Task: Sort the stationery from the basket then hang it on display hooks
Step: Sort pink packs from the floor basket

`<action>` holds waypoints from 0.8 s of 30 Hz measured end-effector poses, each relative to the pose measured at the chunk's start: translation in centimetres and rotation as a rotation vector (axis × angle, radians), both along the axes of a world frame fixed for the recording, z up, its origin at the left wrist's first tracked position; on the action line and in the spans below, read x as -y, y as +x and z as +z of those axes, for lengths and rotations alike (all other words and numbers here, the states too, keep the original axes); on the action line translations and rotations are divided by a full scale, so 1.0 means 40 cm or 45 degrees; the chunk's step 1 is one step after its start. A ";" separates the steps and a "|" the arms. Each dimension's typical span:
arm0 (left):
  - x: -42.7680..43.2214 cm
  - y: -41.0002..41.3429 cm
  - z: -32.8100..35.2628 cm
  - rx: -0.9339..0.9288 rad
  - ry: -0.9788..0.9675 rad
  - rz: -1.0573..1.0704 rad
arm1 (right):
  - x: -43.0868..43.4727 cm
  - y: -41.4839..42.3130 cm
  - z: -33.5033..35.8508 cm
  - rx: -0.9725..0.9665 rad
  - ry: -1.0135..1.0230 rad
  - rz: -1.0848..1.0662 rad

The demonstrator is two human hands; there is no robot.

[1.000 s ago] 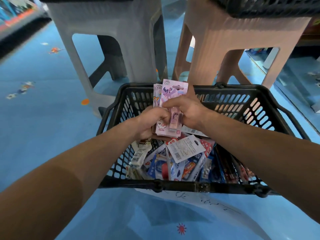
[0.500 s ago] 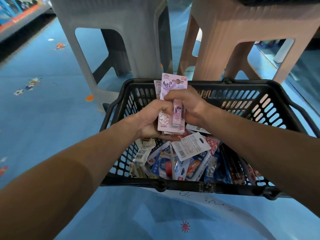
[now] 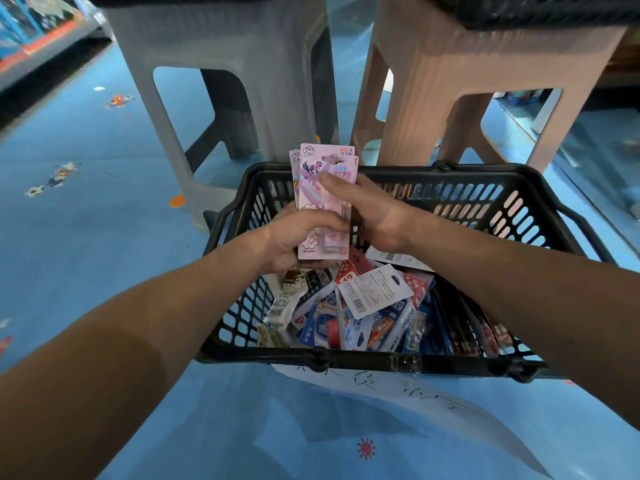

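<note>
Head view: my left hand (image 3: pixel 298 237) grips the lower end of a stack of pink packs (image 3: pixel 327 164), my right hand (image 3: pixel 375 216) pinches it, thumb across the front, upright over the black basket (image 3: pixel 346 360) holding mixed stationery (image 3: pixel 374 296).

On the blue floor (image 3: pixel 86 237) stand a black basket (image 3: pixel 381 362), a grey stool (image 3: pixel 242 64), a pinkish stool (image 3: pixel 450 64) and a white sheet (image 3: pixel 433 400).

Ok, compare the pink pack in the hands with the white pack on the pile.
The pink pack is held upright by the left hand and right hand; the white pack lies loose in the basket. The pink pack shows a cartoon front; the white pack shows a barcode. Both are flat cards.
</note>
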State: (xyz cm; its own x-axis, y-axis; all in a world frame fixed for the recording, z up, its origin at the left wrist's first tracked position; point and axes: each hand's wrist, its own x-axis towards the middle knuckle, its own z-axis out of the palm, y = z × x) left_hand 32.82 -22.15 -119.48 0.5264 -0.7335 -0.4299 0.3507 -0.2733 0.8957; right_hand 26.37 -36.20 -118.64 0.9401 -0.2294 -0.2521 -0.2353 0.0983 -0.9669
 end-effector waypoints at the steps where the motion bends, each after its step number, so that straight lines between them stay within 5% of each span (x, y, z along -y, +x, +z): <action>1: -0.005 0.005 0.000 0.030 0.006 0.028 | 0.001 -0.005 0.001 -0.030 -0.031 -0.013; 5: -0.023 0.011 0.003 0.119 0.095 0.173 | 0.017 -0.031 -0.027 -0.133 -0.224 -0.075; 14: -0.055 0.018 -0.014 0.128 0.274 0.232 | 0.008 -0.093 -0.025 -0.786 -0.291 0.866; 19: -0.038 0.016 -0.014 0.088 0.256 0.260 | 0.038 -0.105 -0.062 -0.914 -0.660 0.967; 24: -0.019 -0.002 -0.016 0.112 0.250 0.194 | 0.134 -0.124 -0.061 -0.899 -1.530 0.707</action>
